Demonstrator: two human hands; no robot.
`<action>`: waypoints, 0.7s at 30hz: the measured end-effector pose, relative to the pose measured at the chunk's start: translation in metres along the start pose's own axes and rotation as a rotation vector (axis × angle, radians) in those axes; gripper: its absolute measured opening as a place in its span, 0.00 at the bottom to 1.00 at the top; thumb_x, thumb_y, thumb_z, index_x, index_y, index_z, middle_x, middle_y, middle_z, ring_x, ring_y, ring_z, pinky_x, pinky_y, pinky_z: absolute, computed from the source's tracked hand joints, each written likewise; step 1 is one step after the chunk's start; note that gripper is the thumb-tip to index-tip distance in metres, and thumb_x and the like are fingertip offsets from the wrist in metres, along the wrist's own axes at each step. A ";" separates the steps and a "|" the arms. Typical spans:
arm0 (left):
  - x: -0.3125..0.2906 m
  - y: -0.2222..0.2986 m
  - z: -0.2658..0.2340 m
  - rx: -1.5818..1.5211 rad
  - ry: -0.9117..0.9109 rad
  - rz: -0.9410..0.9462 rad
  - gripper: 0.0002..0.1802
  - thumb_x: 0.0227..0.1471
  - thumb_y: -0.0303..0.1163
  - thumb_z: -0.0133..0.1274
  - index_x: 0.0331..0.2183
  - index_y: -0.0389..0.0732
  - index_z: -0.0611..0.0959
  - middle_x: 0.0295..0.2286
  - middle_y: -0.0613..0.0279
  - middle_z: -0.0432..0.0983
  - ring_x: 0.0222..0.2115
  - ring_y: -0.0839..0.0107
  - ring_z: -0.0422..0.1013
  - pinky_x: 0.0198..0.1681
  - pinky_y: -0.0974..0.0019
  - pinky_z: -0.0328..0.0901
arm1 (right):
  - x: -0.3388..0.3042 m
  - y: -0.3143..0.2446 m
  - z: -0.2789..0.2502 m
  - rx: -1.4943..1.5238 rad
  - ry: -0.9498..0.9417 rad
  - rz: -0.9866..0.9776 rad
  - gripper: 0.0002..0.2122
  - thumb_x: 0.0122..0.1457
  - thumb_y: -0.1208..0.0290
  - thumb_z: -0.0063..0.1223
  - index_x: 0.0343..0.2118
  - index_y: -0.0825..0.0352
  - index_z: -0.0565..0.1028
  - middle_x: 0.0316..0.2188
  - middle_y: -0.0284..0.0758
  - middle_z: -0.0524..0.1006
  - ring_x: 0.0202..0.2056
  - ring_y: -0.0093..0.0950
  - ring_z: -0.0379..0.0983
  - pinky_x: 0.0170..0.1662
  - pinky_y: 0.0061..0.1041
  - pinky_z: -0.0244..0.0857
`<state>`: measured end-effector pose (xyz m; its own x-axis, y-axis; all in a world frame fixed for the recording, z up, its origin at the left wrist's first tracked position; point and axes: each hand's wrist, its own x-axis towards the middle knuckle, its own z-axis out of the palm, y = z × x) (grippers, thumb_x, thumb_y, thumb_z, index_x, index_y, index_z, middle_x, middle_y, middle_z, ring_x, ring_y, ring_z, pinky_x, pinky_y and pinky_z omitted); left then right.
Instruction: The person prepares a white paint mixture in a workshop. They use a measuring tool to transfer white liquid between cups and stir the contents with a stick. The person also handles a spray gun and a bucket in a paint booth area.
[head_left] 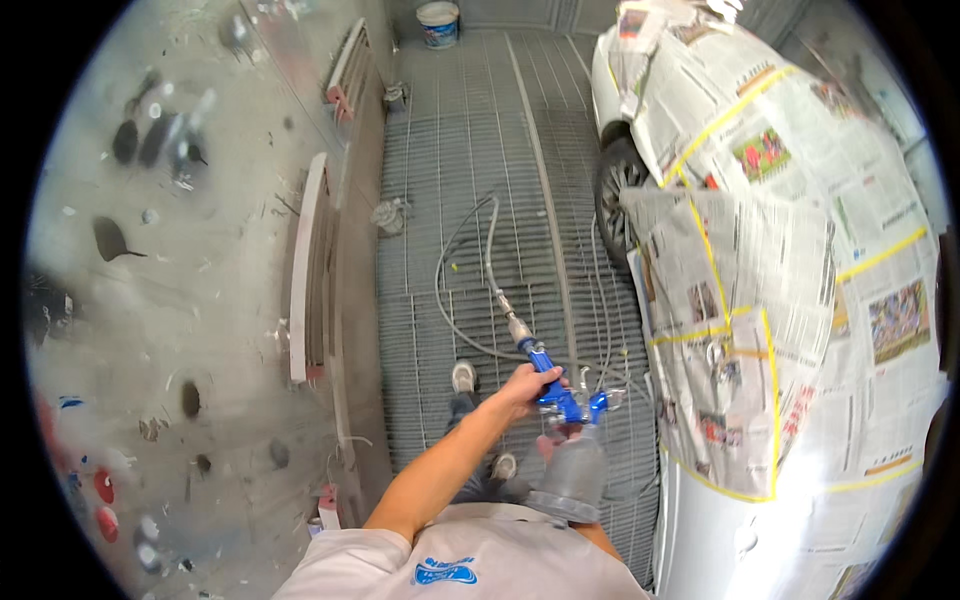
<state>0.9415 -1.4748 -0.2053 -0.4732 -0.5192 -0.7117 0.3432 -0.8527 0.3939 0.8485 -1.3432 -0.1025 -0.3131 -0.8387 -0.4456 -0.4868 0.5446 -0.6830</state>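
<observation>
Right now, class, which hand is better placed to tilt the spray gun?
Likely the left hand: it grips the blue handle, while the right hand is mostly hidden behind the grey cup.

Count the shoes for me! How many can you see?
2. One shoe is on the grated floor, left of the left hand. The other shoe is lower in the picture, left of the spray gun's cup. No others show.

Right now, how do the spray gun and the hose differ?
The spray gun is bright blue; the hose is grey. The spray gun looks compact and rigid; the hose, slender and looping. The left hand grips the spray gun, while the hose trails loose. A coupling joins both.
</observation>
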 end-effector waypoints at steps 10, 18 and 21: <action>0.064 0.188 0.056 -0.258 -0.205 -0.110 0.11 0.62 0.32 0.50 0.37 0.32 0.79 0.35 0.54 0.78 0.36 0.64 0.77 0.41 0.61 0.75 | 0.215 -0.108 0.033 0.740 0.364 -0.323 0.38 0.52 0.76 0.61 0.64 0.73 0.54 0.56 0.43 0.66 0.59 0.33 0.62 0.62 0.33 0.55; 0.105 0.380 0.088 -0.025 -0.367 -0.189 0.19 0.63 0.39 0.51 0.44 0.30 0.76 0.37 0.57 0.78 0.37 0.73 0.77 0.40 0.68 0.76 | 0.335 -0.262 0.018 0.757 0.527 -0.425 0.41 0.50 0.80 0.50 0.67 0.69 0.44 0.60 0.44 0.62 0.62 0.39 0.57 0.66 0.37 0.50; 0.158 0.435 0.087 -0.032 -0.420 -0.168 0.21 0.62 0.42 0.52 0.43 0.32 0.76 0.38 0.58 0.78 0.37 0.73 0.77 0.40 0.70 0.75 | 0.407 -0.294 0.011 0.811 0.458 -0.434 0.41 0.50 0.82 0.48 0.67 0.70 0.44 0.60 0.44 0.63 0.60 0.37 0.61 0.64 0.36 0.53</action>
<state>0.9452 -1.9325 -0.0958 -0.8104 -0.3580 -0.4637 0.2552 -0.9282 0.2707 0.8729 -1.8443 -0.0893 -0.6056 -0.7917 0.0803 0.0124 -0.1103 -0.9938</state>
